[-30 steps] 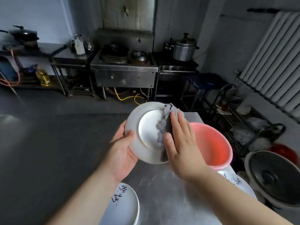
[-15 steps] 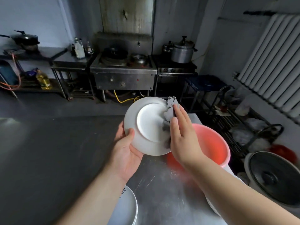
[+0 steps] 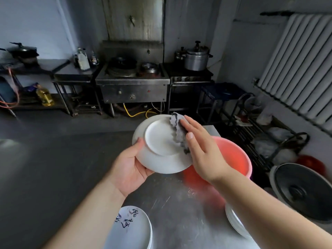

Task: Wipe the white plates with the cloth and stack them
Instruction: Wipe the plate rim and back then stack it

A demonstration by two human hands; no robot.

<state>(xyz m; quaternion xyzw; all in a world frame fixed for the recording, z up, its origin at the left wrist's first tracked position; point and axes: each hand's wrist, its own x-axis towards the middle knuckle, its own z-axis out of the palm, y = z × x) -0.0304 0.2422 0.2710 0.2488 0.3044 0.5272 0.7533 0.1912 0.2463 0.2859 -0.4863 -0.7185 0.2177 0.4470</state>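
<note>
My left hand (image 3: 130, 167) grips a white plate (image 3: 158, 144) by its lower left rim and holds it tilted in the air, its underside toward me. A grey cloth (image 3: 177, 130) lies against the plate's right side, pressed there by the flat fingers of my right hand (image 3: 203, 150). On the steel table (image 3: 179, 203) below, a stack of white plates with dark writing (image 3: 131, 229) sits at the lower left. Another stack of white plates (image 3: 235, 221) lies at the lower right, partly hidden by my right forearm.
A pink plastic basin (image 3: 233, 155) stands on the table right behind my right hand. A large metal pot lid (image 3: 303, 191) and a wire rack (image 3: 265, 133) are off the table's right edge. A stove (image 3: 133, 81) and a pressure cooker (image 3: 196, 57) line the far wall.
The plate has been tilted and turned slightly in my left hand. My right hand has slid the cloth up along the plate's right side, and its fingers have flattened out.
</note>
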